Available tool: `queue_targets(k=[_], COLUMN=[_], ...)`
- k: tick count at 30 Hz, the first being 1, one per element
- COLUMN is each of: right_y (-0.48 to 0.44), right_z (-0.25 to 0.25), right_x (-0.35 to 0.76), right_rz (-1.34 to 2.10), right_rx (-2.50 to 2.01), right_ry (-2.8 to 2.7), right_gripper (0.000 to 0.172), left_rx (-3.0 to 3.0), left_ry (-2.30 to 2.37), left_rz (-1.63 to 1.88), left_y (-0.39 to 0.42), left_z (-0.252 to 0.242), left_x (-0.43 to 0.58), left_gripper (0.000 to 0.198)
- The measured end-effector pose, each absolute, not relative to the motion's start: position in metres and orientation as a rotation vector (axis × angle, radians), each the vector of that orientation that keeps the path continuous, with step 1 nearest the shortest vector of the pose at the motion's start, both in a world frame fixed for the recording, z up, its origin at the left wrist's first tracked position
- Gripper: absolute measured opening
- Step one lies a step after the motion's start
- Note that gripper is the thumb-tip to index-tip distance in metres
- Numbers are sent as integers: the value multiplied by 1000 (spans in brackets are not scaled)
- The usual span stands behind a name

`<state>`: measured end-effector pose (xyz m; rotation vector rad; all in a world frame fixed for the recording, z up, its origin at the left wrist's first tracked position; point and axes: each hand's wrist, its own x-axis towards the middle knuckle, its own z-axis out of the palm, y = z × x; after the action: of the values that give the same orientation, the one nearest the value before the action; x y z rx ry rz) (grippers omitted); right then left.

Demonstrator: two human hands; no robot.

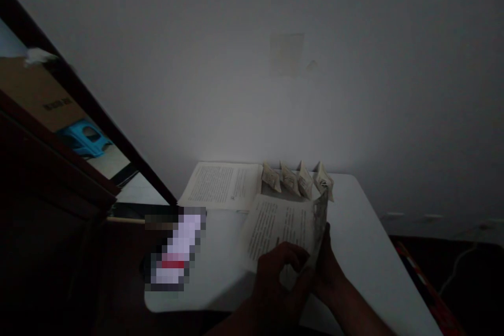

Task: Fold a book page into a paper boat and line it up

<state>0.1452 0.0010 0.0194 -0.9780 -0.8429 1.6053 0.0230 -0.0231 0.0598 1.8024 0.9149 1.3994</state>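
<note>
A printed sheet is held above the white table, its right edge bent upward. My left hand pinches the sheet's lower right part between thumb and fingers. Behind the raised edge, my right hand grips the same sheet from the right, its fingers partly hidden. Several folded paper pieces stand in a row at the table's back edge. To their left lies another printed sheet or stack.
The white table meets a grey wall. A pixelated bright object lies at its left edge. Further left are a dark frame, a cardboard box and a blue plastic item. A pale cable hangs at the right.
</note>
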Motion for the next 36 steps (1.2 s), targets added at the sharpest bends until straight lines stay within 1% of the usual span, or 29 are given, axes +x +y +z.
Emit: queue_targets(k=[3,5,7,8,11,13,15,16,19,22,24,27,32,36], right_y=[-3,-5,-7,-8,-8,-6,-3,-2,1,2,3,6,7,5], right_z=[19,22,27,30,36,36,33,32,28,28,28,26,18,19], right_x=[147,149,153,155,163,167,169,170,168,165,165,169,176,173], right_rz=[1644,1643,1622,1602,1558,1524,1460,1415,1272,1182,1175,1268,1494,1439], right_rx=[-970,-977,-984,-986,-1004,-1086,-1228,-1305,-1475,-1541,-1547,-1466,-1161,-1210], right_ry=[-772,-712,-655,-635,-635,-679,-759,-809,-962,-1031,-1036,-983,-804,-808], right_gripper=[76,65,53,50,56,57,56,55,54,56,58,60,58,55], left_rx=[1873,1975,2087,2114,2023,1821,1513,1366,1127,1086,1079,1052,1053,1103], left_ry=[986,996,1005,1050,1295,1373,1257,1153,1008,1050,1086,1092,1084,1044], left_rz=[1318,1283,1253,1242,1244,1122,925,861,852,847,824,817,840,838], left_y=[-23,-23,-21,-19,-7,5,17,22,35,41,43,44,45,45], left_z=[62,66,72,75,79,75,66,61,45,34,30,25,18,17], left_x=[17,12,4,-1,-16,-22,-23,-21,-13,-6,-6,-8,-13,-14], left_gripper=[15,14,20,23,34,55,70,71,57,42,37,34,34,36])
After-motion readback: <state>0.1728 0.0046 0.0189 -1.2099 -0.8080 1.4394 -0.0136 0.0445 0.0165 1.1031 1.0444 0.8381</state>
